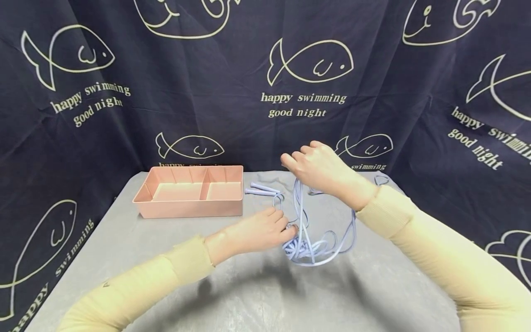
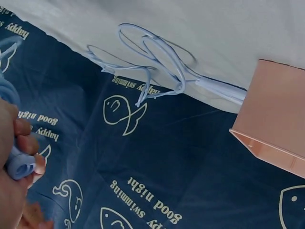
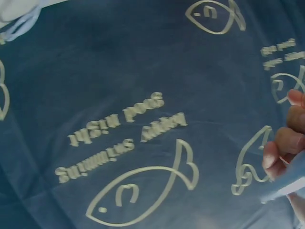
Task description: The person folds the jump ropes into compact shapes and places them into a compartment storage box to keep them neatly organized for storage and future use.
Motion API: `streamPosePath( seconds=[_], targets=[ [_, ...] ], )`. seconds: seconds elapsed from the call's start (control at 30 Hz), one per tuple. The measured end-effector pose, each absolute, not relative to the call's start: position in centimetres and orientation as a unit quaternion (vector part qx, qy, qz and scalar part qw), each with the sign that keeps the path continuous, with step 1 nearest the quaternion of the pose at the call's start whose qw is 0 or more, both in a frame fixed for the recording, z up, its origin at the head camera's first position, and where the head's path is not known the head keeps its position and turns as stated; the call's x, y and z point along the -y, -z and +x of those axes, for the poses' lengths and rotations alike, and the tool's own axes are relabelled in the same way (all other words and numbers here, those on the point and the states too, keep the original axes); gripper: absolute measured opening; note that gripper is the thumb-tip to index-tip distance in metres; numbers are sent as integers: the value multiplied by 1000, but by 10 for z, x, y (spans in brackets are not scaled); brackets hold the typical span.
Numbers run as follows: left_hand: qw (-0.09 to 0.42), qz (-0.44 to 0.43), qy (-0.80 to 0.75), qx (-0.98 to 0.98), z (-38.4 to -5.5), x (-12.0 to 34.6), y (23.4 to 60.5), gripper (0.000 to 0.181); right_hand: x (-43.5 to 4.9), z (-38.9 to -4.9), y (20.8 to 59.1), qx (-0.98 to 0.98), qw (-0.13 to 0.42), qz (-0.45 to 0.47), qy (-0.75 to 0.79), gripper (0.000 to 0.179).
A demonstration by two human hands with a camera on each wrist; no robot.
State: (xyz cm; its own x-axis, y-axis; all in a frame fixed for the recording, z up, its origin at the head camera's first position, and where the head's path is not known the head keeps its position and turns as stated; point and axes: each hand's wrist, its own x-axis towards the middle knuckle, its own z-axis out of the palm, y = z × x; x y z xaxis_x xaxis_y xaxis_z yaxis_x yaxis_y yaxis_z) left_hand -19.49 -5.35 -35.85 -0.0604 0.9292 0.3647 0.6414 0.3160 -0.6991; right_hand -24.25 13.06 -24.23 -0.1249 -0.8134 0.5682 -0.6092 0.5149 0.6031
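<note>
A pale blue jump rope (image 1: 293, 249) hangs in loose loops between the two hands, above the grey table. My left hand (image 1: 265, 230), low in the middle of the head view, grips a gathered part of it. In the left wrist view a round blue handle end (image 2: 21, 165) pokes out of that fist. Higher and to the right, my right hand (image 1: 319, 168) holds several strands with curled fingers, and the cord drops from it in long loops. Blurred cord (image 3: 286, 187) also crosses the right fingers in the right wrist view.
A pink two-compartment box (image 1: 186, 210) stands at the back left of the table (image 1: 232, 299). Just right of it lie two blue handles (image 1: 261, 192), with more blue cord (image 2: 164, 52) spread along the back edge. A dark fish-print curtain (image 1: 232, 92) surrounds the table.
</note>
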Motion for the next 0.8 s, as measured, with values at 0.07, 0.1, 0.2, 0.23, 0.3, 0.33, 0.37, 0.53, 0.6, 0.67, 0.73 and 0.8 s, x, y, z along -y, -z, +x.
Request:
streamPosePath(
  seconds=[0.07, 0.1, 0.2, 0.23, 0.3, 0.33, 0.37, 0.53, 0.6, 0.67, 0.73, 0.8],
  targets=[
    [408, -564, -180, 695, -194, 53, 357, 18, -134, -249, 247, 742, 452, 482, 112, 21],
    [416, -567, -180, 688, -193, 53, 356, 18, -135, -252, 250, 741, 451, 485, 112, 21],
    [442, -571, -180, 668, -191, 53, 352, 16, -138, -259, 260, 736, 449, 493, 114, 20],
    [449, -573, -177, 663, -191, 53, 351, 15, -139, -261, 263, 734, 448, 496, 115, 20],
    [457, -577, -166, 656, -189, 52, 350, 14, -139, -265, 271, 732, 447, 500, 116, 23],
    [458, -578, -160, 656, -188, 51, 350, 13, -139, -267, 275, 732, 446, 502, 115, 25],
    [459, -579, -153, 656, -187, 51, 350, 13, -139, -267, 279, 732, 443, 504, 116, 25],
    [465, -575, -96, 667, -184, 50, 347, 15, -138, -268, 299, 738, 427, 511, 111, 25],
    [469, -568, -66, 673, -184, 50, 346, 16, -138, -268, 306, 744, 419, 509, 110, 23],
    [474, -558, -36, 680, -185, 51, 345, 18, -140, -267, 312, 754, 407, 504, 112, 22],
    [473, -547, 0, 691, -187, 53, 346, 18, -142, -266, 317, 766, 395, 495, 107, 21],
    [472, -531, 30, 703, -189, 55, 347, 16, -144, -265, 323, 781, 383, 483, 101, 20]
  ],
)
